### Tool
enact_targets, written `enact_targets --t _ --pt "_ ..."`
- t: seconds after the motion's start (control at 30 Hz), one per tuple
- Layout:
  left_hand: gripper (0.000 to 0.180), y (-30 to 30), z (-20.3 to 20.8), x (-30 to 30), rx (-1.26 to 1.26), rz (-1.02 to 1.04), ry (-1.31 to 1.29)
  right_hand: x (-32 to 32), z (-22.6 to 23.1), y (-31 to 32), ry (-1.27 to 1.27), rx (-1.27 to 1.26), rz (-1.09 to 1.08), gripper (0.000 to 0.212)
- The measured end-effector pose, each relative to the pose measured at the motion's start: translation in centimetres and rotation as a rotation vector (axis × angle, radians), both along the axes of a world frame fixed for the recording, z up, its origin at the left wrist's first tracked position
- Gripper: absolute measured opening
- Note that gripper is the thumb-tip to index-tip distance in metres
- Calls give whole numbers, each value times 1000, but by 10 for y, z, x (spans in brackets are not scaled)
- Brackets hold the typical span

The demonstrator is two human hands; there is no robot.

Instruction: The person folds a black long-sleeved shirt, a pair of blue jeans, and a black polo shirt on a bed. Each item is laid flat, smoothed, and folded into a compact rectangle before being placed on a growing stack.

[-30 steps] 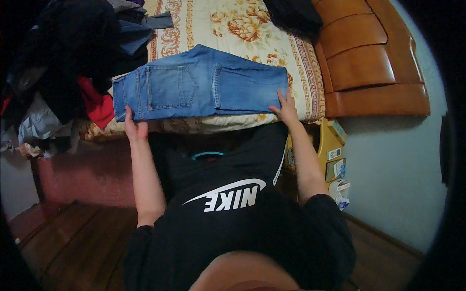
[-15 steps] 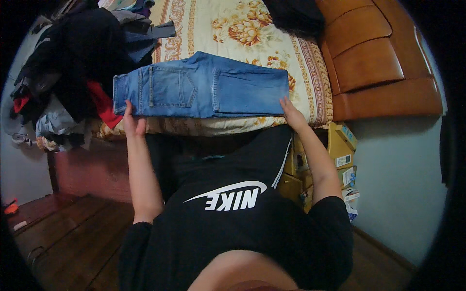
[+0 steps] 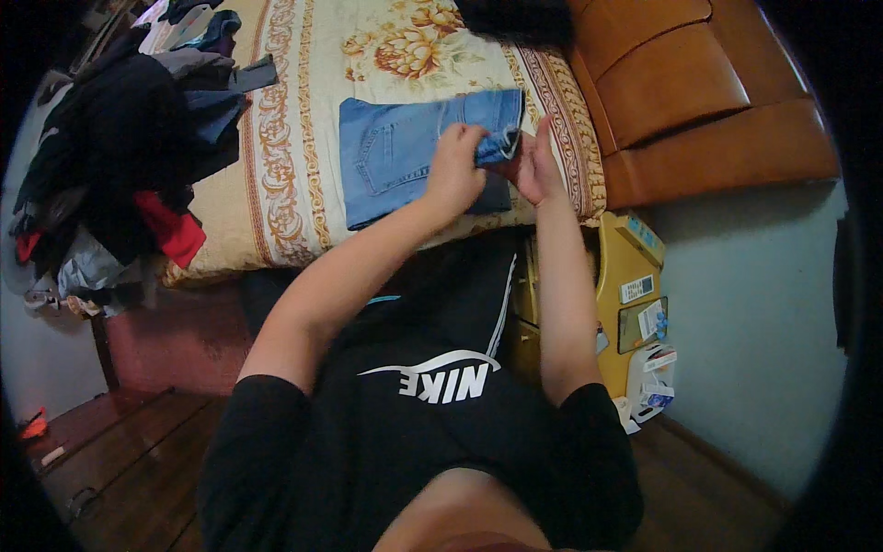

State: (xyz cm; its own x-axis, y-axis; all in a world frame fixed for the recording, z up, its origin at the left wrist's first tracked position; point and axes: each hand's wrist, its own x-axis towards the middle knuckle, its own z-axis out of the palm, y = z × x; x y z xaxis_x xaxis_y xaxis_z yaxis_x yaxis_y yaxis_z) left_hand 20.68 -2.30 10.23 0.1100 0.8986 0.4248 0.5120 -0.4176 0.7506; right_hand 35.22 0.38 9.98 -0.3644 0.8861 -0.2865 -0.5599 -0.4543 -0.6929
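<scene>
A pair of blue jeans (image 3: 397, 152), folded over into a shorter bundle, lies near the front edge of the bed. A back pocket faces up on its left part. My left hand (image 3: 454, 173) reaches across to the bundle's right half, its fingers closed on a lifted, bunched edge of the denim. Close by on the right, my right hand (image 3: 533, 171) has its fingers stretched out, with the palm beside that raised edge. Whether the right palm touches the cloth is hard to make out.
The bed has a cream floral cover (image 3: 308, 152). A heap of dark clothes (image 3: 120, 138) with a red piece (image 3: 170, 230) lies at left, and a black garment (image 3: 515, 20) at the far side. A brown padded headboard (image 3: 681, 101) and a yellowish cabinet (image 3: 614, 262) stand at right.
The jeans have been folded from a long strip into a shorter bundle. My left hand has crossed from their left end to the right part. The view has shifted rightward.
</scene>
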Motion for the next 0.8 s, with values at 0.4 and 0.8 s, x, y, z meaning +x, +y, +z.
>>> enact_targets --t 0.4,0.8 --pt "56 -31 -94 -79 -134 592 484 42 -85 16 -787 -63 21 39" --pt "49 -33 -108 -213 -554 596 -172 -31 -96 -20 -859 169 -175 61"
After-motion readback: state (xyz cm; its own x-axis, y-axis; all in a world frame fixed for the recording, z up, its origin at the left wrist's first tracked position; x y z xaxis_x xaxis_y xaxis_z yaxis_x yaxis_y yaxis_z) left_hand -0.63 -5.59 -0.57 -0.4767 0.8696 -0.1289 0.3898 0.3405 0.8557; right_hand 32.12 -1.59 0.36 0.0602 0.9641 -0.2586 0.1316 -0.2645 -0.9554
